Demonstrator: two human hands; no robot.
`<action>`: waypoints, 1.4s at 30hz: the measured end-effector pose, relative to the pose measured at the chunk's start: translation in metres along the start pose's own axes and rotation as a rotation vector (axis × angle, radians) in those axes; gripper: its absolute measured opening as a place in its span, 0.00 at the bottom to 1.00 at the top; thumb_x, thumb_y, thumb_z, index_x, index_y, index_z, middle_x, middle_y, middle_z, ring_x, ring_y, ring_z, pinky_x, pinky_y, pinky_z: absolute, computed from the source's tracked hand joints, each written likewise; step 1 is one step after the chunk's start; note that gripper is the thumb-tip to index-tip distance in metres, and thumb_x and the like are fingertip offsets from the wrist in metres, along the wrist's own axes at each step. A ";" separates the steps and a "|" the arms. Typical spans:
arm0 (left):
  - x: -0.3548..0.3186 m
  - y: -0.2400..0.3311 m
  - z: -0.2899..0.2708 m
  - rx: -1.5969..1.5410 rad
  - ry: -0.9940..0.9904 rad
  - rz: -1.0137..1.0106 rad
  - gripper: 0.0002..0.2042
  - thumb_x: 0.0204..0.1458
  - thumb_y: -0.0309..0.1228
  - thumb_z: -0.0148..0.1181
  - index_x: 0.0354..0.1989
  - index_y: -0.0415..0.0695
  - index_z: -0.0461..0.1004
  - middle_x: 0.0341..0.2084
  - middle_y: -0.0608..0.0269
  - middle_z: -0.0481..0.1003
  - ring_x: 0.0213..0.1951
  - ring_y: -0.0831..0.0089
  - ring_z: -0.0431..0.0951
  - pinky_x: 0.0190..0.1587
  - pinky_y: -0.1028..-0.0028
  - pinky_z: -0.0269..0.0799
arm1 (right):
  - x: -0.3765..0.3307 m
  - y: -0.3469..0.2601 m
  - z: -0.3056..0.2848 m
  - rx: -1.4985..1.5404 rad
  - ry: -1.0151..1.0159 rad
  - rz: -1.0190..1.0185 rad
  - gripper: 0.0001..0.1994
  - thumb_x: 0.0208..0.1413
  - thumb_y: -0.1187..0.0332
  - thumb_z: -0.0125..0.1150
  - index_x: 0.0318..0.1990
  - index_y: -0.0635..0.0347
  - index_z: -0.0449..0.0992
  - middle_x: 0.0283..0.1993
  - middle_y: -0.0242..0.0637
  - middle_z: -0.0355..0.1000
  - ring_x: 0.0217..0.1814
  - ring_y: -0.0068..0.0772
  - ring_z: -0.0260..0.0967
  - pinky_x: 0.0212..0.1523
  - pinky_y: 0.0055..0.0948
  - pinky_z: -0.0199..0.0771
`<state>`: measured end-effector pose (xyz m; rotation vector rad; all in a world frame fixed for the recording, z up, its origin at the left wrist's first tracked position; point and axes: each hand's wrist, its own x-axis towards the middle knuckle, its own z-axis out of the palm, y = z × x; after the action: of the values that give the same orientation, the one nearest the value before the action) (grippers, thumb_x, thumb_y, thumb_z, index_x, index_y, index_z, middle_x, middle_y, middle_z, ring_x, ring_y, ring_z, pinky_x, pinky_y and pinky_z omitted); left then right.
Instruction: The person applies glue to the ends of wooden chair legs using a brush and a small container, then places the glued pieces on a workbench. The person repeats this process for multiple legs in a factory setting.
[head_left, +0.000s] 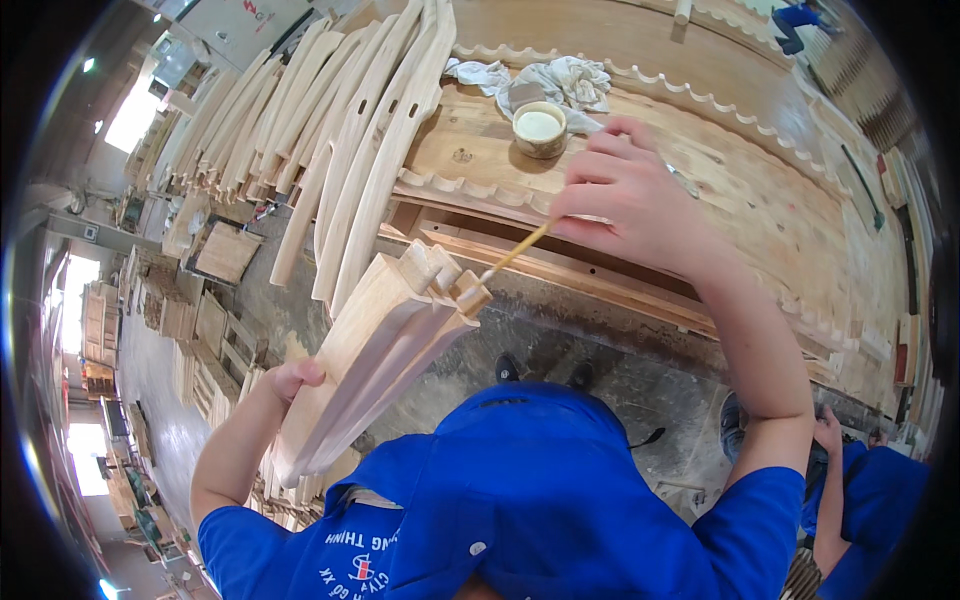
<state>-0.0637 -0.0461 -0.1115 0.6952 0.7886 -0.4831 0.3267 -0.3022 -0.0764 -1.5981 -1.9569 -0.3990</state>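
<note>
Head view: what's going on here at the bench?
A person in a blue shirt holds a bundle of curved wooden parts upright with the left hand. The right hand holds a thin stick with its tip at the tenon ends on top of the bundle. A small cup of pale liquid stands on the wooden bench beside some rags. More curved parts lean against the bench.

Pale curved wooden part (375, 355), held slanted in my left hand (292, 380), notched tenon end uppermost. Thin wooden stick (515, 252), pinched in my right hand (625, 195), its tip touching the tenon end of the part.
</note>
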 end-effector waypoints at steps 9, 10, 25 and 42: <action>0.008 0.004 0.005 0.009 -0.031 -0.006 0.41 0.30 0.35 0.67 0.60 0.38 0.63 0.51 0.48 0.72 0.48 0.57 0.76 0.54 0.62 0.73 | -0.008 -0.006 0.011 -0.062 -0.136 0.067 0.06 0.51 0.62 0.61 0.26 0.48 0.73 0.23 0.27 0.63 0.33 0.29 0.63 0.49 0.35 0.57; 0.009 0.003 0.003 0.009 -0.034 -0.012 0.41 0.30 0.35 0.67 0.60 0.38 0.63 0.50 0.48 0.72 0.48 0.57 0.77 0.53 0.62 0.73 | -0.008 -0.007 0.010 -0.097 -0.129 0.054 0.06 0.51 0.63 0.61 0.26 0.49 0.73 0.24 0.28 0.63 0.33 0.29 0.63 0.47 0.34 0.59; 0.009 0.007 0.002 0.030 0.003 -0.021 0.42 0.28 0.35 0.67 0.60 0.38 0.63 0.50 0.47 0.72 0.47 0.58 0.77 0.53 0.63 0.73 | -0.006 -0.005 0.011 -0.058 -0.129 -0.013 0.05 0.45 0.69 0.61 0.26 0.51 0.70 0.29 0.29 0.67 0.30 0.33 0.69 0.26 0.32 0.69; 0.015 0.019 -0.026 0.041 -0.030 -0.113 0.42 0.29 0.37 0.68 0.60 0.39 0.63 0.49 0.48 0.73 0.47 0.58 0.77 0.53 0.61 0.73 | -0.007 -0.003 0.021 -0.068 -0.122 0.011 0.06 0.44 0.67 0.61 0.29 0.49 0.69 0.28 0.28 0.65 0.31 0.31 0.66 0.28 0.31 0.67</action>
<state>-0.0551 -0.0164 -0.1294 0.6825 0.7945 -0.6121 0.3197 -0.2960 -0.0968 -1.7122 -2.0437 -0.3749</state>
